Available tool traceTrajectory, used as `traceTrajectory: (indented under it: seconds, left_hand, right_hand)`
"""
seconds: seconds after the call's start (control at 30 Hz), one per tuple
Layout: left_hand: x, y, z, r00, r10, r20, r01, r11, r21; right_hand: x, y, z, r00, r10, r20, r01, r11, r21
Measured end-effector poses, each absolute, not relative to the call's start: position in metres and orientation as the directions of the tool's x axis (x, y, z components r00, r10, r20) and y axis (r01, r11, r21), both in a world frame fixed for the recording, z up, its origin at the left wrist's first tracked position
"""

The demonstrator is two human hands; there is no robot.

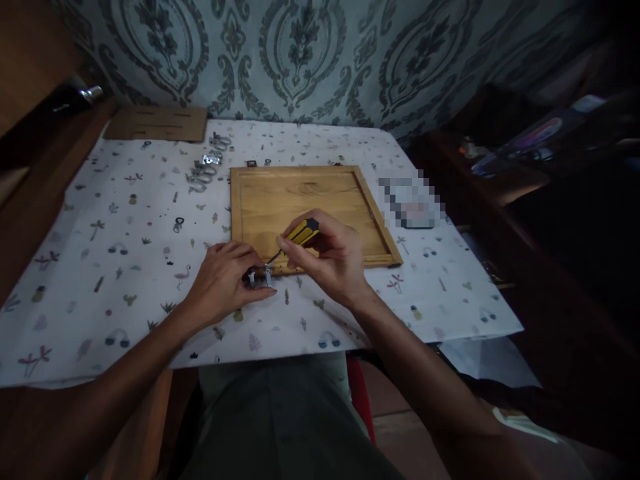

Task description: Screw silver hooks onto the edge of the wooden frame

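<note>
A: What is shown on the largest scale?

B: The back is filled by a wall covering, patterned with dark ornaments. In front of it, a table is covered with a white cloth printed with small motifs.

A: And what is laid on it?

B: A framed wooden panel is laid flat near the middle, its centre bordered by a raised frame. Beyond it, at the far left edge, a slotted piece of cardboard is placed. To the right of the panel, just beside it, a flat object is hidden by pixelation, so its kind cannot be told.

A: How are the hands held?

B: The right hand is clamped around the handle of a yellow-and-black screwdriver, which is tilted with its shaft pointed down and to the left. The left hand is closed on a metal fitting, the fingers curled over its far side and the thumb set along the near side.

A: Where is that fitting held?

B: At the near edge of the panel, toward the left corner. The screwdriver's shaft is aimed at it; whether a screw is engaged cannot be made out.

A: Are similar pieces seen?

B: More loose fittings are clustered beyond the panel's far left corner, toward the cardboard.
</note>
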State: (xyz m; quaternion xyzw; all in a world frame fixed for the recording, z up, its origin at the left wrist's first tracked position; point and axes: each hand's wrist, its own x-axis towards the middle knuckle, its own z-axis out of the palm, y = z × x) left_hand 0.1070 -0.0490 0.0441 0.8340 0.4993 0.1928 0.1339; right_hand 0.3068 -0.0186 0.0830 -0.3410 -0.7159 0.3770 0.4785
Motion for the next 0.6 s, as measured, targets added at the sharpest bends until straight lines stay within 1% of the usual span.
traceTrajectory:
  seconds: [0.1, 0.3, 0.6]
  left_hand:
    - [0.1073, -0.0488, 0.0455, 0.430, 0.884, 0.184, 0.779, -0.467, 0.418]
    - [0.1079, -0.0496, 0.0459, 0.428, 0.885, 0.183, 0.773, -0.463, 0.434]
    - [0.1092, -0.0504, 0.0481, 0.423, 0.891, 0.164, 0.780, -0.451, 0.433]
  right_hand:
    - [0.3055, -0.0203, 0.0874, -0.279, 0.858, 0.431, 0.107, 0.474, -0.874]
    - [0.3031, -0.0206, 0.0859, -0.317, 0.849, 0.424, 0.119, 0.479, -0.870]
    - [0.3062, -0.0239, 0.0817, -0.327, 0.851, 0.412, 0.147, 0.476, -0.867]
